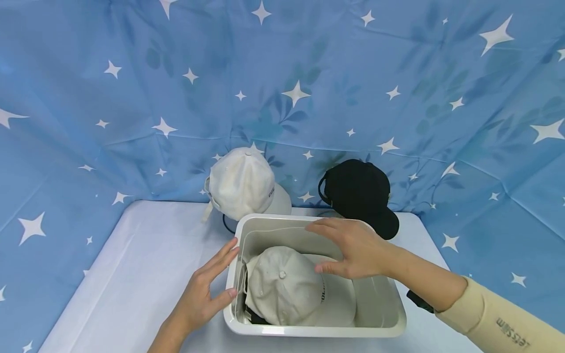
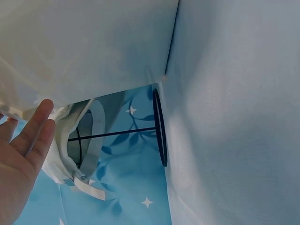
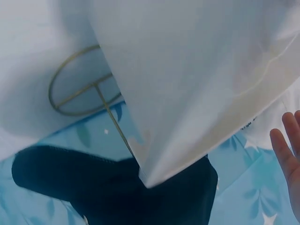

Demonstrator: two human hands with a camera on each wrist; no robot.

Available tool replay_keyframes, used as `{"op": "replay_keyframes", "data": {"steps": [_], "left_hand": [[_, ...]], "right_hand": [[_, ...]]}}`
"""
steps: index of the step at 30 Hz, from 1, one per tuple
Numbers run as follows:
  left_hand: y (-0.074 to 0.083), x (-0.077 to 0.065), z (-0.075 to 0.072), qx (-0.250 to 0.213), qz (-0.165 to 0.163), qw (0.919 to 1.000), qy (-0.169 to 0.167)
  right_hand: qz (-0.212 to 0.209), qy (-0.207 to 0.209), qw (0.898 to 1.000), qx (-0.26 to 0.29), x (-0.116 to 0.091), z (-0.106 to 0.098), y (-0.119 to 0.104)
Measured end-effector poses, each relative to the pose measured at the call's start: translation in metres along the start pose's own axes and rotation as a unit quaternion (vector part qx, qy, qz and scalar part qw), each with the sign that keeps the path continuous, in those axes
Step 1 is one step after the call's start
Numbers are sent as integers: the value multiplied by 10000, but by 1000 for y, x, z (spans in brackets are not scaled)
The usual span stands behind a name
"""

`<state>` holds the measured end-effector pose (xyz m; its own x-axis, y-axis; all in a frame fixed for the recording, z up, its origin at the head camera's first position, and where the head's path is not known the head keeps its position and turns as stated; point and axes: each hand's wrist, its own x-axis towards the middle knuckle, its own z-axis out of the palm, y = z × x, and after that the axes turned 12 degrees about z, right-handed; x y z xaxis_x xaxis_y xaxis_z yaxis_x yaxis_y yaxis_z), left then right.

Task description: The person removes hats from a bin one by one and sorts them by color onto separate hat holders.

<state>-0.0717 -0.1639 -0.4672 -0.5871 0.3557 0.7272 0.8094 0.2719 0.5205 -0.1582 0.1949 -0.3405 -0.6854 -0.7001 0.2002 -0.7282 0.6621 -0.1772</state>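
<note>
A light grey plastic bin (image 1: pixel 315 331) stands on the table, holding a beige baseball cap (image 1: pixel 284 282) with its brim toward the right. Something black (image 1: pixel 257 316) shows beneath that cap at the left. My left hand (image 1: pixel 198 294) is at the bin's left side, fingers extended, fingertips at the rim. Over the bin's right half hovers my right hand (image 1: pixel 355 247), fingers loosely extended and holding nothing; it covers part of the cap's brim in the head view. In the right wrist view only a few fingers (image 3: pixel 283 150) appear at the right edge.
Behind the bin, a white cap (image 1: pixel 242 184) sits on a wire stand with a black ring base (image 2: pixel 160 127). A black cap (image 1: pixel 359 189) hangs at the back right on a gold-coloured wire stand (image 3: pixel 57 89). A blue star-patterned curtain (image 1: pixel 282 63) backs the white-covered table (image 1: pixel 145 255).
</note>
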Motion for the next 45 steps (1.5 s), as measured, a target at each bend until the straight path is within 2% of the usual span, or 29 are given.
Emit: {"op": "replay_keyframes", "data": {"steps": [8,15,25,34,45], "left_hand": [[-1,0,1,-25,71,10000,9],[-1,1,2,-62,121,9999,14],[-1,0,1,-5,35,10000,26],[-2,0,2,-45,16,10000,35],[-3,-1,1,-12,44,10000,35]], "right_hand": [[-81,55,9998,182,-7,19,0],[60,-119,9986,511,-13,29,0],[-15,81,9983,575,-11,50,3],[376,-353,9959,747,-12,63,2],[480,-469,9931,956,-10,71,-2]]}}
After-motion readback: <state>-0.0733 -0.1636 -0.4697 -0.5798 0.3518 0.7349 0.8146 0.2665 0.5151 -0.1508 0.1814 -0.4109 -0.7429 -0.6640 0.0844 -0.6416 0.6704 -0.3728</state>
